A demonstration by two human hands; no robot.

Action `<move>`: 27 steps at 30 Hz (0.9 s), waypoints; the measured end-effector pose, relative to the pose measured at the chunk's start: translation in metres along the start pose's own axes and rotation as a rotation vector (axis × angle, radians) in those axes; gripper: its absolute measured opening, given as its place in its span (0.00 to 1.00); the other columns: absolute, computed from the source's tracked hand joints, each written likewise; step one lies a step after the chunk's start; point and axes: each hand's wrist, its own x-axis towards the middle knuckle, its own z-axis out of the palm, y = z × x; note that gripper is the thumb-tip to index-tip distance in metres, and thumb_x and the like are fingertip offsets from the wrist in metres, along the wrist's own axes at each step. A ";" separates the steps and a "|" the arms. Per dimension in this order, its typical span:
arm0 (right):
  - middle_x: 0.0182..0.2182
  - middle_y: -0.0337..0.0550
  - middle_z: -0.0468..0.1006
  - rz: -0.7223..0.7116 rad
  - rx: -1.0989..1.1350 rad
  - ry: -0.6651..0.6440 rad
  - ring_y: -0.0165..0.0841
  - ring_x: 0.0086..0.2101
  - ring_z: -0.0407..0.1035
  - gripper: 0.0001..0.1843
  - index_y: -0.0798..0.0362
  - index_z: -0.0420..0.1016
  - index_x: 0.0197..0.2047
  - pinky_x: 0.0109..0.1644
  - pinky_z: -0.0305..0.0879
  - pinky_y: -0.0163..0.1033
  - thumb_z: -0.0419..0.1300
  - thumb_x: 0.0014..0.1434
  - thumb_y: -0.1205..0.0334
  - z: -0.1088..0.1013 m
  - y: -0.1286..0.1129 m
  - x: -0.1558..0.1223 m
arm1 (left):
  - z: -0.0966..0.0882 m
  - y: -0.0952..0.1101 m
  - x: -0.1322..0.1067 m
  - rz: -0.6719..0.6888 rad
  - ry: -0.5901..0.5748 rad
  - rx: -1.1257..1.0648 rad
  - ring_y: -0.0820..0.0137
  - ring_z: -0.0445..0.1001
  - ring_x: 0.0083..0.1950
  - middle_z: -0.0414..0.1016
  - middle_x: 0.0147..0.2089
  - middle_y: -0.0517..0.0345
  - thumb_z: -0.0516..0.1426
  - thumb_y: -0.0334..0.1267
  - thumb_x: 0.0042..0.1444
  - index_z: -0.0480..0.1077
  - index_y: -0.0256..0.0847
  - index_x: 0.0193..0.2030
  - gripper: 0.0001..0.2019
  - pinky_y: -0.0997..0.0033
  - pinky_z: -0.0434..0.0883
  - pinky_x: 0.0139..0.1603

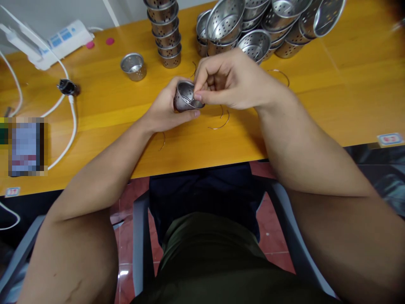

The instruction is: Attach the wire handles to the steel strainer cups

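Observation:
My left hand (169,107) is wrapped round a small perforated metal cup (183,98), its mouth tilted up and to the right. Over the cup's right rim, my right hand (224,80) pinches with thumb and forefinger; what lies between the fingertips is too small to make out. Thin curved copper-coloured wires lie about the hands: one wire (220,126) below the right hand, another wire (163,142) by the left wrist, a third wire (281,72) beyond the right forearm. A single perforated cup (136,72) stands on the table, up and left of my hands.
A tall stack of perforated cups (166,36) stands behind my hands, with larger nested cups (226,25) piled to its right. A white power strip (63,44), a black plug (68,87) with cables and a blurred-out phone (27,145) lie at the left of the yellow table (104,105).

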 end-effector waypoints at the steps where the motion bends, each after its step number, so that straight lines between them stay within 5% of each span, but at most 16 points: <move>1: 0.38 0.37 0.89 -0.013 -0.004 -0.003 0.31 0.34 0.80 0.26 0.48 0.92 0.41 0.39 0.72 0.35 0.78 0.63 0.93 0.000 0.000 0.000 | -0.001 0.001 0.000 -0.010 0.000 0.004 0.41 0.89 0.64 0.86 0.66 0.46 0.86 0.65 0.60 0.76 0.52 0.74 0.44 0.37 0.87 0.71; 8: 0.37 0.37 0.88 -0.009 -0.088 -0.003 0.33 0.34 0.76 0.23 0.47 0.91 0.41 0.40 0.74 0.36 0.79 0.62 0.88 -0.001 0.003 0.000 | 0.000 0.003 0.002 -0.090 0.017 0.024 0.41 0.87 0.65 0.86 0.65 0.48 0.87 0.66 0.61 0.76 0.55 0.70 0.41 0.37 0.85 0.73; 17: 0.41 0.41 0.88 -0.106 -0.088 -0.085 0.34 0.38 0.76 0.09 0.47 0.88 0.44 0.43 0.73 0.39 0.81 0.71 0.68 -0.002 -0.002 -0.003 | -0.002 0.018 0.003 -0.117 0.031 0.063 0.42 0.89 0.64 0.86 0.64 0.50 0.86 0.56 0.65 0.77 0.54 0.69 0.35 0.38 0.87 0.72; 27: 0.44 0.45 0.87 -0.269 -0.070 -0.045 0.33 0.40 0.80 0.12 0.53 0.90 0.49 0.46 0.75 0.37 0.83 0.83 0.57 0.002 0.008 -0.002 | -0.006 0.020 0.004 -0.114 0.050 0.040 0.40 0.89 0.65 0.87 0.65 0.50 0.88 0.60 0.61 0.78 0.57 0.70 0.38 0.35 0.88 0.71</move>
